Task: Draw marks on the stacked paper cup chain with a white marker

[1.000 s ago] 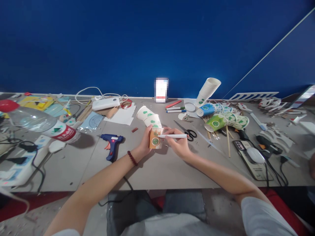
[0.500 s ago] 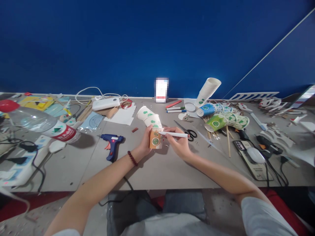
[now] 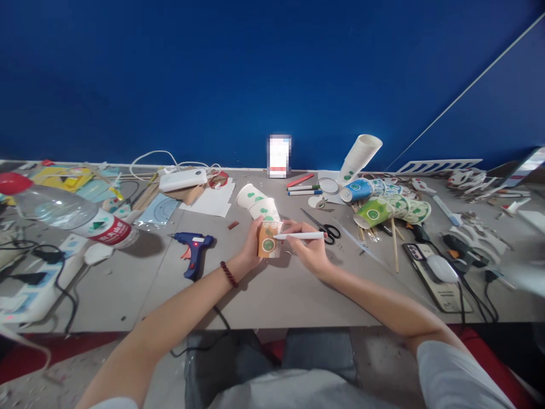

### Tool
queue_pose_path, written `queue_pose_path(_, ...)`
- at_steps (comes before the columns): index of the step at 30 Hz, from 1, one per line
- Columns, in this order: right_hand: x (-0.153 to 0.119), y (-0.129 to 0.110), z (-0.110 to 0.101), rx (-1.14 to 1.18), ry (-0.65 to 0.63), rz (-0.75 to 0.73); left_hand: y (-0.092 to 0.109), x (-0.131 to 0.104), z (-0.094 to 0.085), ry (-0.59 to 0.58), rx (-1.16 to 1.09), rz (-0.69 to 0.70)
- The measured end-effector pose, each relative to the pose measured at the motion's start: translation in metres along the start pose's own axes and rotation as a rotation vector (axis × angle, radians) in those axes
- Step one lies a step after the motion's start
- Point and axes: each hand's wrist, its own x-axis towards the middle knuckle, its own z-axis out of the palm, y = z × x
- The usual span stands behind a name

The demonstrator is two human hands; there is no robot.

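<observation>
My left hand (image 3: 252, 243) is closed round the left side of an orange paper cup (image 3: 269, 241). White paper cups with green spots (image 3: 251, 197) join on beyond it, making a bent row that tilts away to the upper left. In my right hand (image 3: 312, 250) I grip a white marker (image 3: 309, 235) lying nearly level. Its tip meets the right side of the orange cup, around the printed pattern. My right fingertips are close to the cup's edge, and whether they touch it I cannot tell. Black-handled scissors (image 3: 330, 232) lie just beyond my right hand.
A blue glue gun (image 3: 193, 250) lies left of my hands. Several markers (image 3: 304, 192), a stack of white cups (image 3: 361, 156), joined green cups (image 3: 374, 212) and a phone (image 3: 438, 284) are to the right. A tilted water bottle (image 3: 97, 224) and power strip (image 3: 46, 284) are left.
The marker's tip has moved slightly down the side of the orange cup, and the marker lies a bit more level. My left hand and the cups have stayed in place.
</observation>
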Motion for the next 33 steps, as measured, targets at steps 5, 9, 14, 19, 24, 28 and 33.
queue_pose_path(5,0.0,0.0,0.0,-0.001,0.002,-0.002,0.0,0.0,0.001,-0.009,-0.006,-0.005)
queue_pose_path(9,0.0,0.001,0.0,0.005,0.017,-0.014,0.002,-0.001,0.003,-0.031,-0.01,-0.025)
queue_pose_path(14,0.0,0.002,0.0,-0.01,0.02,0.002,0.003,-0.002,0.004,-0.064,-0.011,-0.034)
queue_pose_path(19,0.0,0.003,-0.002,0.014,0.026,-0.034,0.003,-0.002,0.003,-0.037,-0.011,-0.03)
queue_pose_path(24,-0.003,0.007,-0.004,0.037,-0.035,-0.039,0.008,0.0,0.002,0.037,-0.089,-0.014)
queue_pose_path(28,-0.007,0.008,-0.001,0.05,-0.107,0.012,0.014,0.0,0.002,0.061,-0.109,0.009)
queue_pose_path(33,-0.007,0.006,0.001,0.046,-0.11,0.011,0.015,0.001,-0.001,0.043,-0.115,0.015)
